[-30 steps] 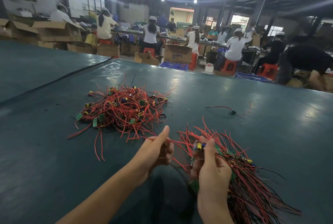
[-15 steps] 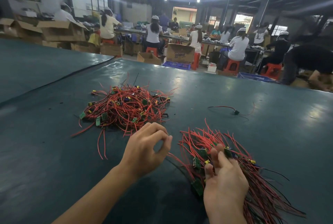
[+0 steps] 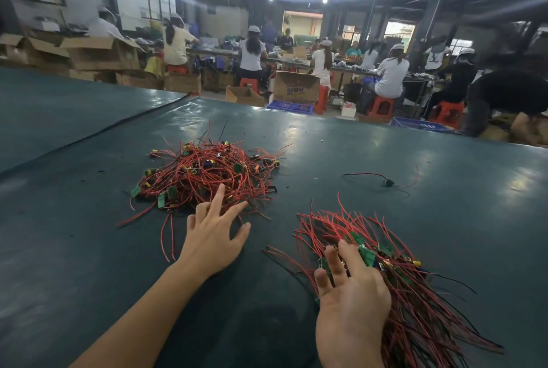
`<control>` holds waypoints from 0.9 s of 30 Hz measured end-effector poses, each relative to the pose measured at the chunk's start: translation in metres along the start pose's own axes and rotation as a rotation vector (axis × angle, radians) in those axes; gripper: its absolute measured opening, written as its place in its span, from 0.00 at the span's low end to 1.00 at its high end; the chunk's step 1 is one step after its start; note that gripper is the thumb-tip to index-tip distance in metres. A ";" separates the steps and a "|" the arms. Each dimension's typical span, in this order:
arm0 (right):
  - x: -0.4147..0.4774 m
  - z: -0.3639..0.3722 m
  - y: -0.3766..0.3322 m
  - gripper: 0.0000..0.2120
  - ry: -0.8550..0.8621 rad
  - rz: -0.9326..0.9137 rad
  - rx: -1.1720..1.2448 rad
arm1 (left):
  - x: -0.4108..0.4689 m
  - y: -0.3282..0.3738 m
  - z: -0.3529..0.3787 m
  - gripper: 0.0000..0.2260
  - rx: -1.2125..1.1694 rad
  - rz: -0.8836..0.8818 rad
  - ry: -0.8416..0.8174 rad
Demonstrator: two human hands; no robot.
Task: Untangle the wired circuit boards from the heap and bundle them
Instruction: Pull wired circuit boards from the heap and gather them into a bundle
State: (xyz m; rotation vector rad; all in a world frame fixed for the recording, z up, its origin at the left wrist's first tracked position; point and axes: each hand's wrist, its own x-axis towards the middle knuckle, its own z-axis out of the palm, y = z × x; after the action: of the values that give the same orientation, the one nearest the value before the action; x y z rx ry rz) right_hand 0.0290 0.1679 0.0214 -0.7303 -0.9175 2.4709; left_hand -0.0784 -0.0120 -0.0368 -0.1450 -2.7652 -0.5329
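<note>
Both hands are open now. The left hand (image 3: 212, 237) has its fingers spread wide and reaches out to the near edge of the heap (image 3: 207, 175). Its longest fingertips are right at the first red wires, and I cannot tell if they touch yet. The right hand (image 3: 351, 299) lies flat on the bundle (image 3: 421, 317) with straight fingers and seems to hold it down.

No wire is stretched between the two hands any more. The piece from a second ago is down with the bundle. The left hand is no longer next to the right one. It is up by the heap. I think this means one more board is sorted, and the hand is going for the next one.

The heap sits on the dark green table (image 3: 89, 264), in front of the left hand. It is a messy knot of thin red wires that loop over each other. Small green boards (image 3: 161, 200) and little yellow and blue parts are stuck in it, and loose wire ends poke out on all sides.

The bundle is on the right, well apart from the heap. Its wires lie mostly the same way, like a fan, and its boards are gathered under the right hand. It is not tied. One lone wired board (image 3: 387, 182) lies far out on the table by itself. Lots of boards are left in the heap, so the job looks about half done.
</note>
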 end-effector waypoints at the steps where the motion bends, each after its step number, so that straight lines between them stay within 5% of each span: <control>1: 0.000 0.000 0.001 0.08 -0.005 0.001 0.009 | 0.001 -0.002 -0.001 0.23 0.034 0.018 -0.006; 8: -0.004 0.001 0.008 0.16 -0.022 0.086 0.034 | 0.000 -0.001 -0.001 0.23 0.015 0.052 0.147; 18: -0.011 0.006 0.001 0.06 -0.176 0.277 -0.110 | -0.009 0.030 -0.021 0.10 -0.267 0.413 0.605; 23: -0.016 0.009 0.007 0.10 -0.342 0.233 -0.320 | -0.022 0.053 -0.025 0.03 -0.386 0.716 0.520; 27: -0.013 0.010 0.011 0.10 -0.348 0.145 -0.359 | -0.031 0.064 -0.026 0.08 -0.504 0.784 0.474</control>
State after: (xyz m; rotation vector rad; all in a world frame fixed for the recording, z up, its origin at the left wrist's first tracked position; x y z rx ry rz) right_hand 0.0310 0.1486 0.0246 -0.4935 -1.5132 2.6420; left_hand -0.0316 0.0365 -0.0015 -1.0118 -1.8547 -0.8689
